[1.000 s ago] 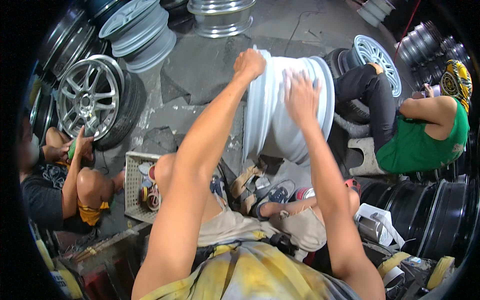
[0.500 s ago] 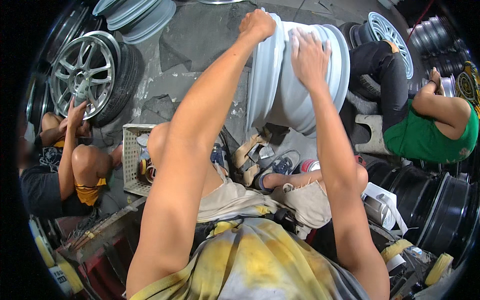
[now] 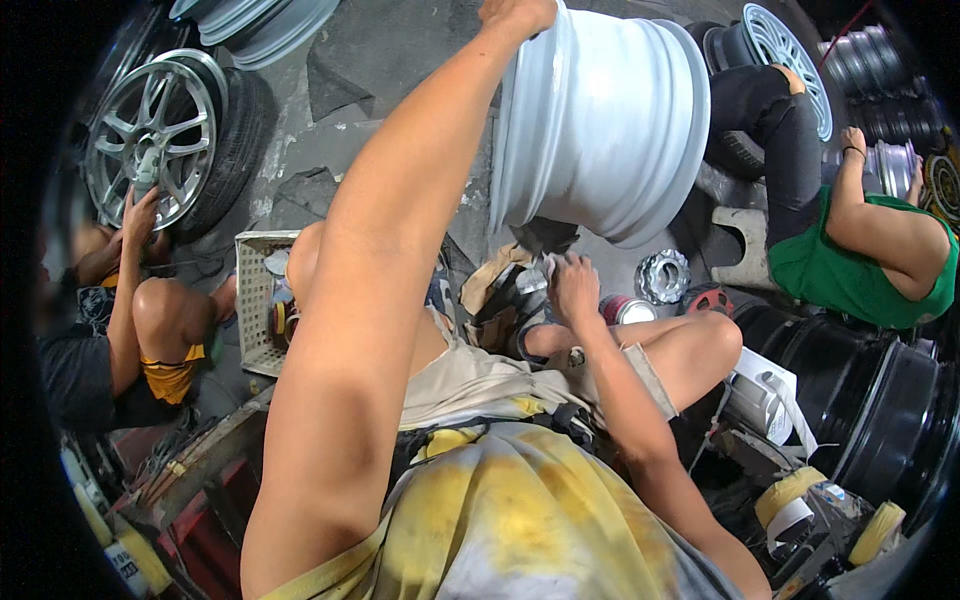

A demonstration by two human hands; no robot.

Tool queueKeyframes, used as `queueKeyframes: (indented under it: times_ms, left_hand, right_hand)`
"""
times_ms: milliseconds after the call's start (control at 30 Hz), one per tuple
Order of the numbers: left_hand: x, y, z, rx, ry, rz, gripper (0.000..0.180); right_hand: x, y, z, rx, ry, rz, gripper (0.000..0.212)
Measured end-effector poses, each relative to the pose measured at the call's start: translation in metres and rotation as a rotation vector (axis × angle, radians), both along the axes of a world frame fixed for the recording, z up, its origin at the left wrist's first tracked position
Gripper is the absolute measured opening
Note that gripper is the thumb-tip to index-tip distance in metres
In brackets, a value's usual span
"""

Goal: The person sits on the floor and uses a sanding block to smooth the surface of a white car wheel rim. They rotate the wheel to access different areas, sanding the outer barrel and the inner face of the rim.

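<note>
Running left to right along its axle line, the pale wheel rim (image 3: 612, 122) sits below and right of the left hand (image 3: 518, 14), which grips its left lip (image 3: 514, 130). Nearer, the right hand (image 3: 574, 288) is curled, its contents unclear, a red can (image 3: 628, 311) just to its right.

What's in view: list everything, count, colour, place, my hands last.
Large rim: 1, pale grey, upper centre
Spoked wheel: 1, silver, left
Tyre: 1, black, behind spoked wheel
Second wheel: 1, pale blue-grey, upper right
Other rims: count unclear, pale grey, upper left
Black rims: several, black, lower right
Basket: 1, whitish, left
Tin: 1, red and white, near centre
Metal ring: 1, silver, beside tin
Stool: 1, whitish, right
People nearby: 2, dark and green tops, both sides
Left hand: 1, bare, at large rim's edge
Right hand: 1, bare, left of tin
</note>
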State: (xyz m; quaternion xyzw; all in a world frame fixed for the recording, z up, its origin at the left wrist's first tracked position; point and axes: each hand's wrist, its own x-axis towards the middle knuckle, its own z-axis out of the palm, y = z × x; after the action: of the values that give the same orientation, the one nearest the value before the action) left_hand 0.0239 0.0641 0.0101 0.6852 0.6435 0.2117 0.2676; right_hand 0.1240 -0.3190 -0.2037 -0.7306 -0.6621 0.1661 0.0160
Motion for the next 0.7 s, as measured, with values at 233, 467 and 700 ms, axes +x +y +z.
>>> queueKeyframes:
  times_ms: [233,467,700]
  left_hand:
    - [-0.006,0.001,-0.019,0.112,-0.053,0.071,0.04]
    - [-0.013,-0.038,0.018,0.0,-0.012,0.018,0.041]
    - [-0.01,-0.029,0.016,0.007,-0.037,0.059,0.042]
  right_hand:
    - [-0.017,0.018,-0.096,0.006,0.129,-0.013,0.036]
    - [-0.075,0.0,-0.111,-0.286,0.266,-0.268,0.033]
    - [-0.052,0.007,-0.045,-0.014,0.616,-0.07,0.027]
